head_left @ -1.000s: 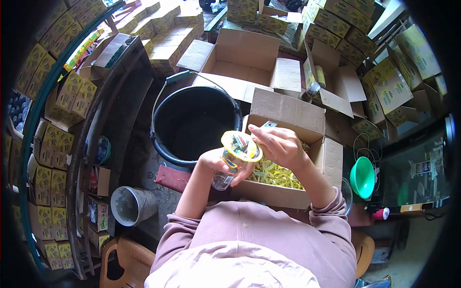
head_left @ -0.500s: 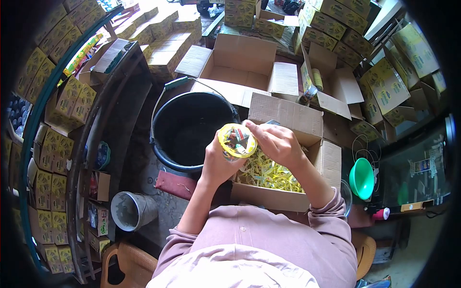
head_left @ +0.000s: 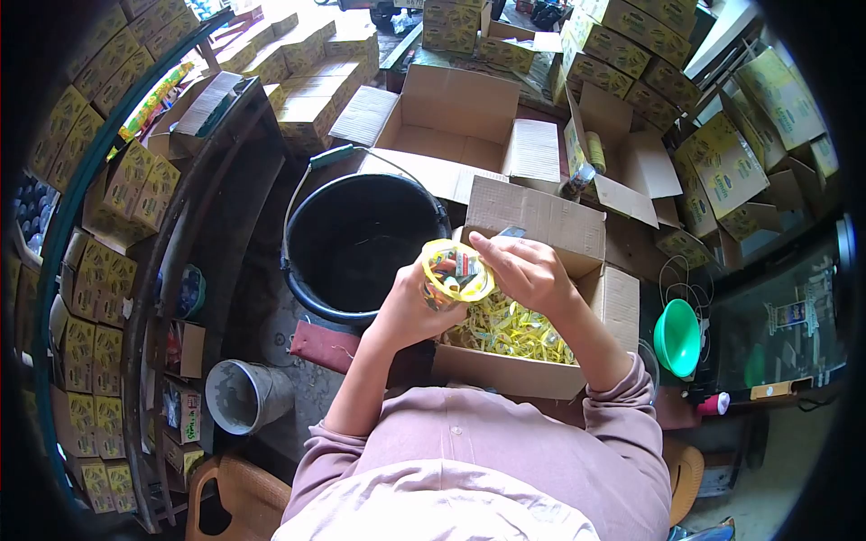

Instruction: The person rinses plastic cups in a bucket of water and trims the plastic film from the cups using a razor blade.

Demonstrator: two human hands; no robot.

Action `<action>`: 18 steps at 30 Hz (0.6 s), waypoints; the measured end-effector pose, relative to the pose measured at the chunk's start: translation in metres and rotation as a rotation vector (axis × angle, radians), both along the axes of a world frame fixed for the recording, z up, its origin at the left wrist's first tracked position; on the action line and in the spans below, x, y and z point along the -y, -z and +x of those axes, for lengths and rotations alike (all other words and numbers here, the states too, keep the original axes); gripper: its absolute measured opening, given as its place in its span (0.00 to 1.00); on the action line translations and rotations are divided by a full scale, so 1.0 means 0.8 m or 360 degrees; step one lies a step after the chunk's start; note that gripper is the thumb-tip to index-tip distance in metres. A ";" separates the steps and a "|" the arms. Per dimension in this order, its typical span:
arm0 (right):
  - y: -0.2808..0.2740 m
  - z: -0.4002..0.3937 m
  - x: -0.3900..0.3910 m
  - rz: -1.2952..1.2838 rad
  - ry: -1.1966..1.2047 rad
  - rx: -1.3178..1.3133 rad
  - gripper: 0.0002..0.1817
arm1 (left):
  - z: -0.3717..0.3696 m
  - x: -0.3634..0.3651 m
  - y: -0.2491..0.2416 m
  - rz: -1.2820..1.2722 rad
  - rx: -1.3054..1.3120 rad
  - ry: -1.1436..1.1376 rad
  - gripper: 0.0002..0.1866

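Observation:
A clear container with a yellow rim [head_left: 457, 271] is held upright, its open top toward me, with small colourful packets inside. My left hand [head_left: 413, 309] is wrapped round its left and lower side. My right hand [head_left: 525, 270] is closed at the right edge of the rim, thumb and fingers pinched together there; a small flat greyish piece [head_left: 512, 232] shows beyond its fingers. Under my hands stands an open cardboard box [head_left: 505, 371] holding yellow shredded strips [head_left: 523, 334]. The large black bucket [head_left: 356, 239] is just left of my hands.
An empty open carton [head_left: 451, 113] lies beyond the box. Another open carton [head_left: 622, 162] holds a jar. A grey bucket [head_left: 249, 397] stands at lower left, a green bowl [head_left: 677, 337] at right. Stacked yellow boxes [head_left: 95, 347] line the left; a plastic chair [head_left: 242, 500] is near me.
Both hands and the container have shifted slightly right and down. The container's mouth is tilted a little differently, showing more of the packets.

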State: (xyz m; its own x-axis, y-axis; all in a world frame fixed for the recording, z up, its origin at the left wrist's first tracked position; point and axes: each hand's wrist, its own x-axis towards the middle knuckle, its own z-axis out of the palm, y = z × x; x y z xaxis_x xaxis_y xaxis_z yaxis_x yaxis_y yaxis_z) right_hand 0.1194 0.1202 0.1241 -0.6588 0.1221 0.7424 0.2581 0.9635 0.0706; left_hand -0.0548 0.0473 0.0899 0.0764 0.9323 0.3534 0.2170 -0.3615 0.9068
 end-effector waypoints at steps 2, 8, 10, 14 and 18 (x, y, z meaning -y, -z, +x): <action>0.000 0.000 0.000 -0.0018 -0.0012 -0.0011 0.26 | 0.000 0.001 0.002 -0.0060 0.0125 0.0158 0.22; 0.001 0.001 0.004 0.0006 -0.0078 -0.0023 0.26 | -0.003 0.008 -0.005 -0.0365 0.0682 0.0642 0.19; -0.001 -0.002 0.006 -0.0009 -0.0120 -0.0072 0.25 | -0.004 0.008 -0.002 -0.0514 0.0782 0.0775 0.17; -0.006 -0.003 0.010 0.0017 -0.0156 -0.0113 0.24 | -0.007 -0.004 0.009 -0.0687 0.0930 0.1307 0.15; -0.008 -0.003 0.014 0.0032 -0.0166 -0.0108 0.23 | -0.003 -0.011 0.015 -0.0694 0.0999 0.1624 0.16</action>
